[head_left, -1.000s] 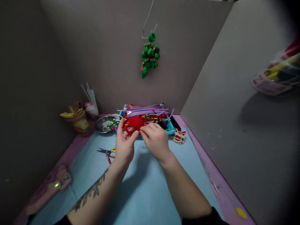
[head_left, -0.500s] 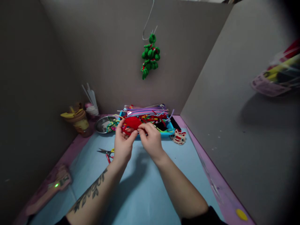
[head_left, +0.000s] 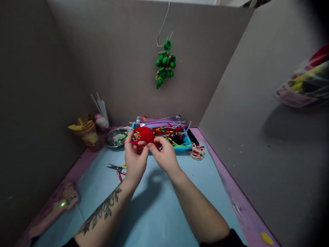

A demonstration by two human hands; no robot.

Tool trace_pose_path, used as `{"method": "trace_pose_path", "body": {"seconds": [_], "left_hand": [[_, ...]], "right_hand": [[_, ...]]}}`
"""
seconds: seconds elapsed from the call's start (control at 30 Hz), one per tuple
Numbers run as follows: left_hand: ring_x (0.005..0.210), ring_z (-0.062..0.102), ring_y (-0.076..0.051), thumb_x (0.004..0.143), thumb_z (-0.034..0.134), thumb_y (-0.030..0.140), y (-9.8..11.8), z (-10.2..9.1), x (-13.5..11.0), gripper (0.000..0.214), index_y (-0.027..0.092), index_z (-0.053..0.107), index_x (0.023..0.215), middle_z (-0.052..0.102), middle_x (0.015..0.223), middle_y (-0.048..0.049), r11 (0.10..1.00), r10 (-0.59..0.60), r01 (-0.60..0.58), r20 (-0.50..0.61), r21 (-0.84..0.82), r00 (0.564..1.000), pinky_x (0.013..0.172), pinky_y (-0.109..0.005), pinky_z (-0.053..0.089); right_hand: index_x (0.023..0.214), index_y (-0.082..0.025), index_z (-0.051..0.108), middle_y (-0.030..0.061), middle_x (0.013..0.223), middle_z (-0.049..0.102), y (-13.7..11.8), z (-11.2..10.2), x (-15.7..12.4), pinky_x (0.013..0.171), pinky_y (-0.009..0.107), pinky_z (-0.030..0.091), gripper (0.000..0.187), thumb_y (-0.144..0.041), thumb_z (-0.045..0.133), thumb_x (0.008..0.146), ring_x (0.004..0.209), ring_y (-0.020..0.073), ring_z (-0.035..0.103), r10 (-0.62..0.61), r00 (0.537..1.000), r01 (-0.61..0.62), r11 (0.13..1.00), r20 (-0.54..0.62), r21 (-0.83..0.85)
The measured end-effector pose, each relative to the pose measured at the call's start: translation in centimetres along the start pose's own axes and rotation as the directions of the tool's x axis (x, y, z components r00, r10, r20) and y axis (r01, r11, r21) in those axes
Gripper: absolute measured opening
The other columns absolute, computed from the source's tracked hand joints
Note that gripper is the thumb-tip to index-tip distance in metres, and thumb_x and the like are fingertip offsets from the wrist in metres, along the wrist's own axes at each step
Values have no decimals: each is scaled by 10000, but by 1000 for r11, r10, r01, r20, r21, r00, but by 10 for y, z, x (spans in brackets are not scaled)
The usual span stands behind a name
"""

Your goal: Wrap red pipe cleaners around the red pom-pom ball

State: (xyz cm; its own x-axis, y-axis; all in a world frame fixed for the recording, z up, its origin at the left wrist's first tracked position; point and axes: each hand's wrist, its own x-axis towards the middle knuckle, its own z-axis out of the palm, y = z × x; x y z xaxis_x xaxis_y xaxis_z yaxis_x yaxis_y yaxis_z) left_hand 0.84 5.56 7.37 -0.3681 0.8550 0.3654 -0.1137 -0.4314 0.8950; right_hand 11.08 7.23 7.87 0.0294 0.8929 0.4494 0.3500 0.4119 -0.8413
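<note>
A red fuzzy piece (head_left: pixel 144 134), apparently bent from pipe cleaners, is held up above the blue mat (head_left: pixel 164 206) in front of the tray. Its left side and lower edge lie in the closed fingers of my left hand (head_left: pixel 135 159). My right hand (head_left: pixel 164 154) pinches its lower right edge, with thumb and fingertips close to the left thumb. Fingers cover part of the piece, so its full shape is hidden. Scissors (head_left: pixel 117 167) with dark blades and red-handled pliers (head_left: pixel 119 175) lie to the left of my left wrist.
Behind my hands stands a blue tray (head_left: pixel 183 148) full of coloured pipe cleaners. A metal bowl (head_left: pixel 113 139), a brown pot (head_left: pixel 88 135) and a pink glue gun (head_left: pixel 68 197) are at left. A lion-like ornament (head_left: pixel 197 152) lies right; a green craft piece (head_left: pixel 166 65) hangs above.
The red piece has turned slightly and moved a little left in my hands, showing a gap on its left side. My right fingers have come closer to the left thumb.
</note>
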Motion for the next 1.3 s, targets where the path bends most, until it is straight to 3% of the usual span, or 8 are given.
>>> {"method": "trace_pose_path", "body": {"seconds": [0.13, 0.27, 0.43, 0.63, 0.9, 1.13, 1.3], "left_hand": [[1003, 615, -187, 734, 728, 209, -3, 0, -4, 689, 238, 426, 1353, 559, 1241, -98, 987, 113, -110, -20, 117, 993, 947, -317, 466], [972, 621, -197, 755, 711, 217, -11, -3, -7, 700, 256, 402, 1381, 518, 1321, -112, 971, 139, -138, 9, 195, 990, 912, -339, 479], [914, 638, -194, 725, 739, 210, -15, -5, -6, 708, 242, 433, 1363, 582, 1221, -100, 979, 125, -123, 3, 163, 992, 908, -346, 476], [930, 642, -191, 748, 717, 209, -11, -4, -3, 728, 250, 391, 1398, 575, 1250, -101, 978, 131, -133, 22, 163, 991, 886, -326, 492], [884, 650, -179, 775, 677, 232, -20, -4, 4, 715, 182, 339, 1403, 641, 1005, -67, 964, 157, -164, 53, 209, 986, 881, -370, 510], [831, 646, -159, 736, 710, 221, -18, 0, 5, 735, 187, 356, 1379, 634, 872, -23, 996, 33, -39, 65, 86, 997, 856, -336, 524], [919, 659, -174, 738, 707, 211, -18, 1, 3, 733, 206, 356, 1382, 658, 965, -52, 1000, -14, 15, 111, -3, 994, 908, -338, 507]], "right_hand": [[751, -207, 574, 19, 759, 609, -1, 3, -1, 671, 281, 424, 216, -412, 634, 788, 745, 175, 531, 18, 1000, -18, 1000, -8, -6], [740, -204, 609, 22, 751, 633, -3, 2, -1, 676, 275, 439, 167, -361, 621, 796, 739, 173, 539, 58, 998, -60, 997, 32, 50], [727, -206, 627, 18, 749, 653, -5, 1, -1, 684, 276, 444, 93, -269, 587, 782, 743, 174, 552, 86, 995, -90, 994, 53, 69], [655, -199, 600, 13, 691, 614, -3, 1, 0, 650, 272, 412, 162, -260, 540, 793, 704, 167, 537, 69, 997, -71, 997, 45, 24], [624, -194, 564, -2, 642, 570, 2, 1, 3, 647, 267, 396, 178, -289, 524, 769, 673, 156, 517, 98, 995, -98, 991, 0, 96], [624, -190, 561, -11, 628, 544, 8, 2, 3, 616, 266, 388, 161, -318, 554, 721, 631, 147, 491, 174, 985, -165, 962, -20, 218], [621, -187, 564, -28, 601, 539, 9, 2, 4, 592, 256, 387, 165, -327, 588, 705, 592, 130, 473, 216, 975, -190, 934, -55, 302]]}}
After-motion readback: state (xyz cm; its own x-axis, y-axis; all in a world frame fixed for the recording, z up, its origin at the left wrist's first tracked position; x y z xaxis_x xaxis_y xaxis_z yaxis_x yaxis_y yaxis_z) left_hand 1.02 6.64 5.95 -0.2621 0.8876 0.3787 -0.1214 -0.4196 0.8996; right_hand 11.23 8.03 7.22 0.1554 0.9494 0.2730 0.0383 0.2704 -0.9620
